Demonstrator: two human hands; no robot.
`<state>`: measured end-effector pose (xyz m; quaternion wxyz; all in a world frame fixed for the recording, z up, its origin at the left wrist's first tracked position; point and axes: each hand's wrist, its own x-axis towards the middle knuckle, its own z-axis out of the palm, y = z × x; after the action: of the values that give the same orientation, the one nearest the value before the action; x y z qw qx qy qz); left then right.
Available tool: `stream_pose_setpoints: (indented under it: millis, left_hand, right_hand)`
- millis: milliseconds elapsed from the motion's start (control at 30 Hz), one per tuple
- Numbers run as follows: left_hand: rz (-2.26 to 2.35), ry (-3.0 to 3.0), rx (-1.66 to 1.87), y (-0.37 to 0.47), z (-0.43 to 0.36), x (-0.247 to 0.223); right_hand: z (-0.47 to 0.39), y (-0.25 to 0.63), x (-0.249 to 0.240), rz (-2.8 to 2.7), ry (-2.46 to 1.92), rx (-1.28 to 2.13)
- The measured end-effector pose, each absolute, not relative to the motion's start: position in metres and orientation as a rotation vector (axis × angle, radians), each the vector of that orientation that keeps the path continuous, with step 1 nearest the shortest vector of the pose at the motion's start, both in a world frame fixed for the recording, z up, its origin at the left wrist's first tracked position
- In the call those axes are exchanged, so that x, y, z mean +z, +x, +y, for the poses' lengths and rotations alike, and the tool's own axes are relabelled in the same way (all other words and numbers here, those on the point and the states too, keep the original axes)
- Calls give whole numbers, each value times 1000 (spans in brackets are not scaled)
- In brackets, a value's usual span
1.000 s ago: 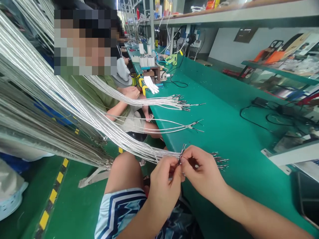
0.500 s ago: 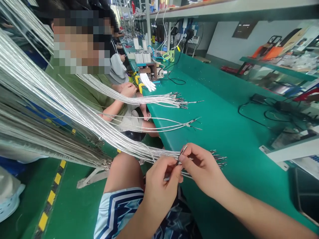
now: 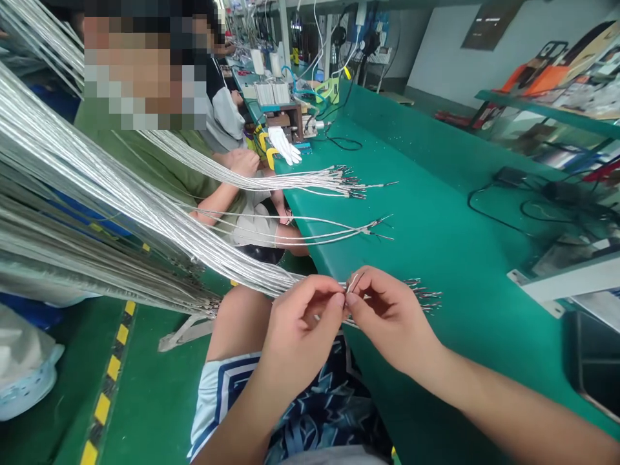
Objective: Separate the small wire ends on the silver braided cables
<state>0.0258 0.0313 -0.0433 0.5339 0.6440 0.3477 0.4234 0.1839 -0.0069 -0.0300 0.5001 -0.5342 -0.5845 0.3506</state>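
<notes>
My left hand [image 3: 305, 323] and my right hand [image 3: 387, 316] meet at the table edge, both closed in a pinch on one cable end. Thin white and dark wires [image 3: 355, 281] stick up between the fingertips; the rest of that cable is hidden by my hands. Behind and beneath them runs a thick bundle of silvery-white cables [image 3: 232, 265], its stripped dark and reddish ends [image 3: 426, 296] showing past my right hand. Farther off on the table lie a few separate cables [image 3: 339, 234] and a second bundle of white cables [image 3: 300, 179] with bared ends.
The green table [image 3: 450, 258] stretches ahead. White gloves [image 3: 285, 145] lie by a small machine [image 3: 290, 119]. A co-worker in a green shirt [image 3: 145, 165] sits at the left. Black cords and adapters [image 3: 508, 175], a white metal bracket [image 3: 566, 284] and a dark device [image 3: 593, 361] are at the right.
My fingertips have drawn together and shifted slightly upward. The wires now stand apart above them, white and dark. The view has tilted a little downward.
</notes>
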Motion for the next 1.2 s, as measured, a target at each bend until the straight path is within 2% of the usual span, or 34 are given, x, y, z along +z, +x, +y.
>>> stream_pose_setpoints:
  millis: [133,267,700,1200]
  left_hand:
    - [915,1919,1011,23,34,-32]
    - [980,2042,947,23,36,-23]
    - [848,1484,713,17,44,-38]
    - [830,1483,809,9,40,-40]
  right_hand:
    - [-6,187,-27,-1484,-1310,750]
    - [-6,188,-27,-1519,-1312,711]
    - [0,184,-38,-1317,-1243,1108]
    - [-4,179,-30,-1118,-1154,1381]
